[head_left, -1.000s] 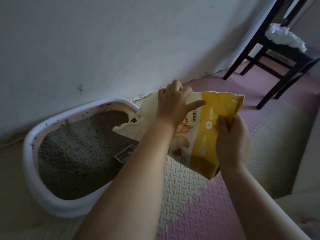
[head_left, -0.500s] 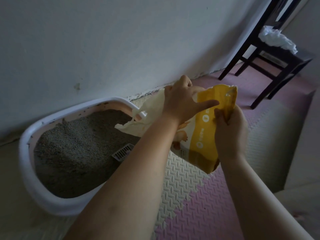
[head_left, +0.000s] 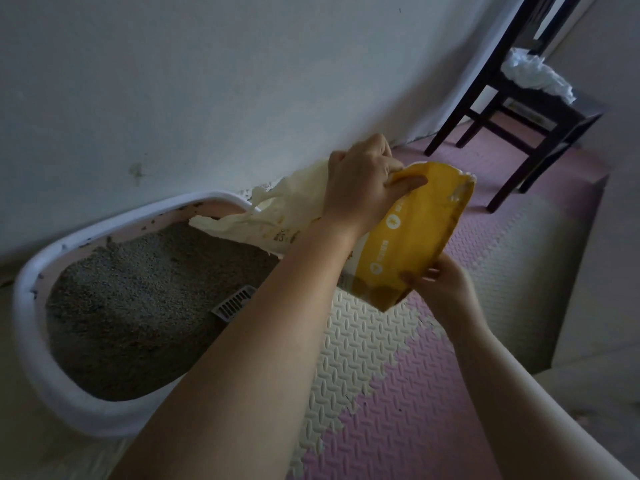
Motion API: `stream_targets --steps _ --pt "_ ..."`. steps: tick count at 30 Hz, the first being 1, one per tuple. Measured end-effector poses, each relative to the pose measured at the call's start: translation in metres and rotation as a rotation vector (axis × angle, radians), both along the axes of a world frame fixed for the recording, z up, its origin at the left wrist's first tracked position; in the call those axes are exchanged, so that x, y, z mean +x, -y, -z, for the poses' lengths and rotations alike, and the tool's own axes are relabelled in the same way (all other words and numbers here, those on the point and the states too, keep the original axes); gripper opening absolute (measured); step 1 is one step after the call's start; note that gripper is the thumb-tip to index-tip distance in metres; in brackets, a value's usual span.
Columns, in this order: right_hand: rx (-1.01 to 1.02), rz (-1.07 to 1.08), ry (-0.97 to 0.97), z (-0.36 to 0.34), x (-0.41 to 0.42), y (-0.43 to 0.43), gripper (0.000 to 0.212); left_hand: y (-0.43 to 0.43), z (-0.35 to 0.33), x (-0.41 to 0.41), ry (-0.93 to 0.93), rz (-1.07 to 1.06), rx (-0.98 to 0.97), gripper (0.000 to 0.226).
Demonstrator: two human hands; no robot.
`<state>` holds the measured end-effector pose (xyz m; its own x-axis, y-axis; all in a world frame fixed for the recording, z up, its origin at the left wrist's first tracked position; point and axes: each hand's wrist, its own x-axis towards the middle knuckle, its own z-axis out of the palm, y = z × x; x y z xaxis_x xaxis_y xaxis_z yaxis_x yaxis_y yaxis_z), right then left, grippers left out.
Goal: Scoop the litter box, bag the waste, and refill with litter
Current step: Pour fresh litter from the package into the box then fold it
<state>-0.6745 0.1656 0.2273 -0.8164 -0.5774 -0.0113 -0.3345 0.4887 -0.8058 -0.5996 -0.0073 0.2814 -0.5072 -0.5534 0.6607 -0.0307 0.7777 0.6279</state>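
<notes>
Currently in hand: yellow and cream printed plastic litter bag [head_left: 415,237], held clear of the floor by both hands.
Landmark: white oval plastic litter box [head_left: 29,306], set on the floor against the wall.
Bag position: over the right-hand far corner of the litter box; its crumpled cream end reaches in over the rim and tilts down toward the litter, while its yellow end sticks out to the right of the box.
Left hand [head_left: 360,188]: fingers curled over the bag's upper edge, where cream meets yellow; firm grasp, forearm crossing above the box's near right rim.
Right hand [head_left: 440,282]: slightly blurred; fingers wrapped on the lower yellow corner, to the right of the box.
Box contents: grey granular litter [head_left: 138,306], piled higher toward the far side.
Scoop: white slotted plastic piece [head_left: 233,303] lying in the litter at the box's right side; the left forearm covers part of it.
Pour: cannot tell whether grains are leaving the bag.
Floor: pink and cream textured foam mat [head_left: 381,393], right of the box.
Wall [head_left: 242,81]: pale, scuffed, directly behind the box.
Background: dark wooden chair [head_left: 446,133] far to the right of the box, with crumpled white plastic [head_left: 533,74] on its seat.
</notes>
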Motion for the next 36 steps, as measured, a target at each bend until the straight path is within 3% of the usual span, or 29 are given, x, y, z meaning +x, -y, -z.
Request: stream_targets --steps 4,10,13,20,31,36 --pt "0.006 0.024 -0.046 0.015 -0.006 0.001 0.032 0.000 -0.005 -0.003 -0.031 -0.010 -0.022 0.039" --pt "0.086 0.095 -0.107 0.029 -0.004 0.001 0.009 0.000 -0.002 -0.004 -0.038 -0.052 0.012 0.039" --pt "0.084 0.128 -0.173 0.026 -0.001 0.000 0.021 0.003 0.006 0.000 0.003 -0.080 0.047 0.039" --pt "0.054 0.122 -0.262 0.013 0.007 0.008 0.024 0.025 0.029 0.019 0.018 -0.259 0.243 0.036" --pt "0.060 0.093 -0.341 0.005 0.029 0.017 0.020 0.028 0.043 0.012 0.000 -0.383 0.104 0.036" --pt "0.024 0.085 -0.366 -0.003 0.042 0.022 0.018 0.032 0.044 0.011 0.128 -0.408 0.069 0.040"
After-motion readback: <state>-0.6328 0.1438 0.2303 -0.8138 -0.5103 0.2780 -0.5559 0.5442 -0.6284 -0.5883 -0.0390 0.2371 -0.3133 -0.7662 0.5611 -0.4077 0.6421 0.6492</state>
